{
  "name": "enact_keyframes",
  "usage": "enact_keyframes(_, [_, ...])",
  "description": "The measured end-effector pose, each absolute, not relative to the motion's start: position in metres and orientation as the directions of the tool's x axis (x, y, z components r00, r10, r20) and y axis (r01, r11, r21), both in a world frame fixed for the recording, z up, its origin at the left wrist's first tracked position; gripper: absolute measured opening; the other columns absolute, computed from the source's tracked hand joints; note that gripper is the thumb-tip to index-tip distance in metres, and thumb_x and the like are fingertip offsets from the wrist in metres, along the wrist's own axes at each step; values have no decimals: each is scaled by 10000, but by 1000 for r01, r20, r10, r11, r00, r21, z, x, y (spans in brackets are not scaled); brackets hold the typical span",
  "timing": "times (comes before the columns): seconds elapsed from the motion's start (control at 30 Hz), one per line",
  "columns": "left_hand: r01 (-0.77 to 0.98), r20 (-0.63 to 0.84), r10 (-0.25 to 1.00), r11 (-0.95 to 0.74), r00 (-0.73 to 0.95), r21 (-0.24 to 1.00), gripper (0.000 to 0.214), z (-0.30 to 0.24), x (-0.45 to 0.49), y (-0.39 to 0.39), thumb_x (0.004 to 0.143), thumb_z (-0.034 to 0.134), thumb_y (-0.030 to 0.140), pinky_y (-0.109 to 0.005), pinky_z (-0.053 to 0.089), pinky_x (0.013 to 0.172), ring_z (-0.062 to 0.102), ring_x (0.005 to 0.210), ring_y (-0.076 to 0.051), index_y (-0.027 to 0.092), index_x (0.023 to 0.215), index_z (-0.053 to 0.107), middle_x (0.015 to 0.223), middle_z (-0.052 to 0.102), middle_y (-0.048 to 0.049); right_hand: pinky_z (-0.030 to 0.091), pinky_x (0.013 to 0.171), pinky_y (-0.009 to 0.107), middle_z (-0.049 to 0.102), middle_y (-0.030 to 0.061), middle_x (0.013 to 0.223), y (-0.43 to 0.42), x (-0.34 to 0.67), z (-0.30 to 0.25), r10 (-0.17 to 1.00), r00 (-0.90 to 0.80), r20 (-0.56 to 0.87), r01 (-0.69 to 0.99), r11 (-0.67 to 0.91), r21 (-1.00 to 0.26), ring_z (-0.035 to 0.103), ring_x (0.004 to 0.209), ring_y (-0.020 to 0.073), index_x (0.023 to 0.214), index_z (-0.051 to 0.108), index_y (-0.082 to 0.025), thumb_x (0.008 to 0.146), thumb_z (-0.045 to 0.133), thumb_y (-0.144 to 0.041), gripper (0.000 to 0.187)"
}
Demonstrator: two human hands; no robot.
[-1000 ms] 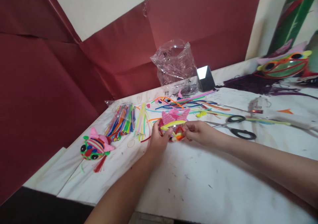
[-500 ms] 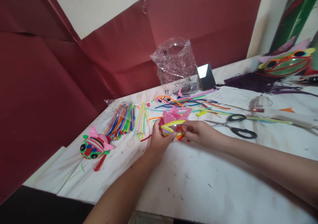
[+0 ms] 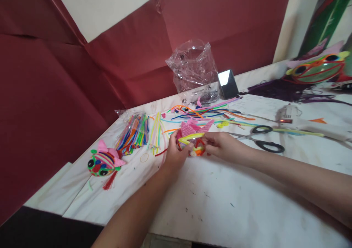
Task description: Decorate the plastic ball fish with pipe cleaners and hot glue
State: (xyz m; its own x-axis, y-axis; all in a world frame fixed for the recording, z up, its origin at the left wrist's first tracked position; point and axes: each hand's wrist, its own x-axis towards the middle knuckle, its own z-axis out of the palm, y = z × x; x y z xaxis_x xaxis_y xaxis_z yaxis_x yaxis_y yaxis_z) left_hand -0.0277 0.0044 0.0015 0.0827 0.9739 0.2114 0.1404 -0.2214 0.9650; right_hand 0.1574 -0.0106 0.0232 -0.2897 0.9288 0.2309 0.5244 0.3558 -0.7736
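Observation:
A clear ball ornament (image 3: 196, 141) trimmed with yellow, orange and red pipe cleaners, topped by pink ear-like pieces (image 3: 189, 126), is between my hands just above the table. My left hand (image 3: 177, 149) wraps round its left side, the thumb across its front. On the right side, the bent fingers of my right hand (image 3: 218, 143) close at the ball's edge by a red pipe cleaner strip; the fingertips are partly hidden. Black-handled scissors (image 3: 261, 138) lie open just right of my right hand, their tips behind it.
A finished animal-face ball (image 3: 103, 163) with a red tassel sits at the left. Behind lie a bag of pipe cleaners (image 3: 134, 134), loose pipe cleaners (image 3: 225, 114), a clear plastic bag (image 3: 194, 68) and a dark phone-like block (image 3: 228, 85). A hot glue gun (image 3: 288, 114) lies at right.
The ball has turned slightly, showing more of its clear front and the red strip. My left thumb has drawn back a little to the left. My right hand has barely moved.

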Motion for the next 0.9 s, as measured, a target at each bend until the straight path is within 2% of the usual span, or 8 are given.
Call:
enact_keyframes(0.17, [140,243,967,-252,74,958,899,2,-26,3,547,811,276,-391,473,974,558,1187,-291,169,1331,385,1332,535,-149,317,503,257,597,-13,558,-12,153,22,927,-288,240,529,362,-767,497,520,144,604,466,-228,677,517,-218,89])
enact_keyframes(0.33, [158,248,966,-256,71,954,820,0,-26,5,596,793,266,-387,479,965,576,1160,-273,195,1317,408,1288,570,-118,334,501,248,580,-21,551,-13,151,20,922,-256,289,484,381,-788,492,518,134,623,497,-223,691,522,-245,76])
enact_keyframes(0.43, [170,260,964,-266,55,949,811,-2,-27,7,612,784,272,-399,473,970,571,1162,-275,188,1322,399,1285,568,-127,357,507,252,611,-12,571,-13,150,16,934,-236,268,441,348,-827,533,529,146,661,505,-226,708,525,-266,65])
enact_keyframes(0.6, [176,277,961,-277,24,945,816,-4,-25,6,597,794,296,-393,460,983,548,1189,-285,176,1306,408,1294,545,-140,382,526,265,622,-2,572,-12,147,12,949,-191,249,402,307,-863,569,545,161,662,501,-228,773,520,-345,162])
enact_keyframes(0.9, [211,331,944,-322,-6,923,813,-6,-23,2,586,808,295,-420,430,1020,513,1228,-294,180,1294,424,1290,532,-145,371,533,271,608,5,574,-14,146,14,960,-127,250,501,280,-819,534,555,159,609,537,-221,790,487,-346,225])
